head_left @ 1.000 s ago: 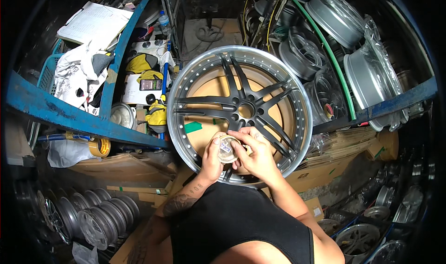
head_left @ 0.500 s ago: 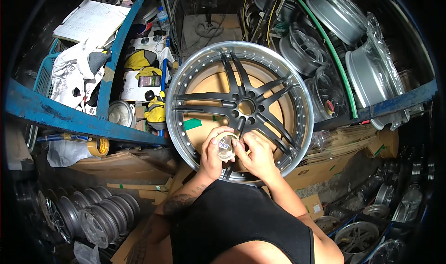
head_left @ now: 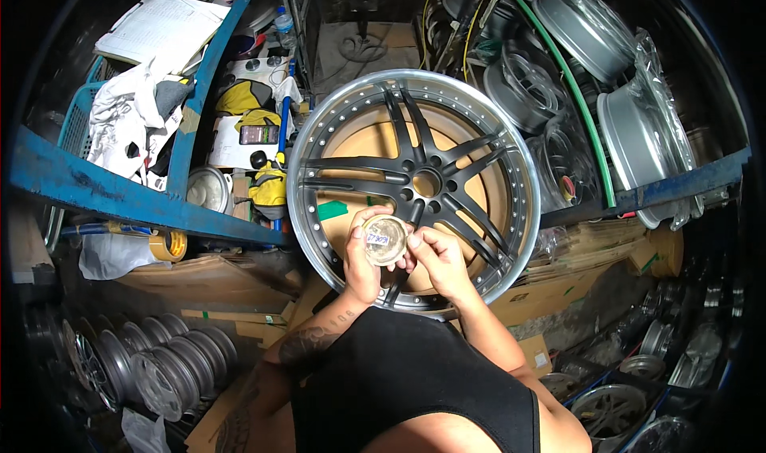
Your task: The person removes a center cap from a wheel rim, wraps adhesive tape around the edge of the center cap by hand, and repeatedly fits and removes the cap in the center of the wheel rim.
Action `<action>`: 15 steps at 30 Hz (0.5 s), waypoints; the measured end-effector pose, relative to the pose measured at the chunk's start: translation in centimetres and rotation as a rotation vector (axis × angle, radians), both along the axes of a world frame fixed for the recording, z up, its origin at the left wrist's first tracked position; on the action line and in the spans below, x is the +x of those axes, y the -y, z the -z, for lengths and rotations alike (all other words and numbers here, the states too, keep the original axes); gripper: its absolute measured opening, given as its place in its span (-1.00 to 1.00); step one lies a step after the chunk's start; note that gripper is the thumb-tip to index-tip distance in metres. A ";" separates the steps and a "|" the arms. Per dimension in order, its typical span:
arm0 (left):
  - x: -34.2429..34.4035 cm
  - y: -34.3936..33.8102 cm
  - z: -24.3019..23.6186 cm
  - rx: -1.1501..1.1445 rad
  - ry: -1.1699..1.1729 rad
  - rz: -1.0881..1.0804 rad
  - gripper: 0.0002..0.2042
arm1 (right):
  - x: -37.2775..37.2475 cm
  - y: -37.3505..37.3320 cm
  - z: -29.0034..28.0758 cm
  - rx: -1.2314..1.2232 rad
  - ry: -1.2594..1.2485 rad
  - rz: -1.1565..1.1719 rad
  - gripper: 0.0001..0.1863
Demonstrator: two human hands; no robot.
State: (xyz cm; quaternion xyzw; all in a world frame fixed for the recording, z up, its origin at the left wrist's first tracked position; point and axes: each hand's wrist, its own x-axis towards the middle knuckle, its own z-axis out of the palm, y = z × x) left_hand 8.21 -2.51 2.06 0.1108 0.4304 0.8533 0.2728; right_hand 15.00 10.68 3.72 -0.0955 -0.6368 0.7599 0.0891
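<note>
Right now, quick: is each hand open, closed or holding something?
Left hand: closed on a round, pale, glossy container.
Right hand: curled at its edge; whether gripping, can't tell.

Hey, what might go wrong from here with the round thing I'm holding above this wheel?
Two risks stand out. The small round labeled item, held in your left hand with the right hand at its edge, might slip and drop through a gap between the spokes or possibly mark the dark spoke finish. Also, your black top appears close to the lower lip of the multi-spoke wheel, so leaning in could nudge it.
</note>
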 end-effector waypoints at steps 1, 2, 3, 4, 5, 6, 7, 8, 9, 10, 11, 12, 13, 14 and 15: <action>0.0 -0.1 -0.2 0.026 0.033 -0.024 -0.50 | 0.1 0.2 -0.3 0.000 0.003 -0.002 -0.71; 0.0 0.0 0.0 0.042 0.047 -0.023 -0.50 | 0.2 0.5 -0.8 0.110 0.007 0.000 -0.72; 0.1 0.0 0.3 0.042 0.049 -0.024 -0.50 | 0.3 0.8 -1.1 0.220 0.012 0.003 -0.74; 0.2 -0.2 0.6 0.037 0.002 -0.049 -0.50 | -0.1 0.8 -0.5 0.469 0.026 0.067 -0.72; 0.2 -0.3 0.7 0.032 -0.045 -0.074 -0.50 | 0.1 0.9 -0.3 0.468 0.026 0.067 -0.72; 0.3 -0.4 0.6 0.032 -0.045 -0.074 -0.50 | 0.2 1.0 -0.4 0.543 0.080 0.112 -0.70; 0.4 -0.4 0.5 0.026 -0.087 -0.049 -0.49 | 0.1 1.2 -0.7 0.617 0.135 0.156 -0.68; 0.4 -0.3 0.5 0.021 -0.129 -0.024 -0.49 | 0.1 1.0 -0.4 0.642 0.166 0.150 -0.65; 0.4 -0.3 0.5 0.020 -0.129 -0.023 -0.49 | 0.0 0.9 -0.7 0.641 0.167 0.151 -0.65; 0.3 -0.3 0.5 0.035 -0.099 -0.026 -0.49 | 0.0 0.8 -1.2 0.556 0.224 0.132 -0.64; 0.3 -0.3 0.5 0.051 -0.070 -0.030 -0.49 | 0.0 0.6 -1.5 0.471 0.280 0.113 -0.63; 0.1 0.1 0.6 0.132 0.021 0.032 -0.50 | 0.3 0.2 -1.1 0.406 0.249 0.077 -0.71; 0.0 0.2 0.6 0.130 0.021 0.033 -0.50 | 0.4 0.5 -1.3 0.405 0.249 0.077 -0.71; -0.2 0.1 0.6 0.159 0.078 0.019 -0.51 | 0.4 1.1 -1.8 0.403 0.076 0.164 -0.79; -0.4 0.0 0.4 0.188 0.134 0.006 -0.52 | 0.4 1.4 -2.1 0.400 -0.097 0.251 -0.87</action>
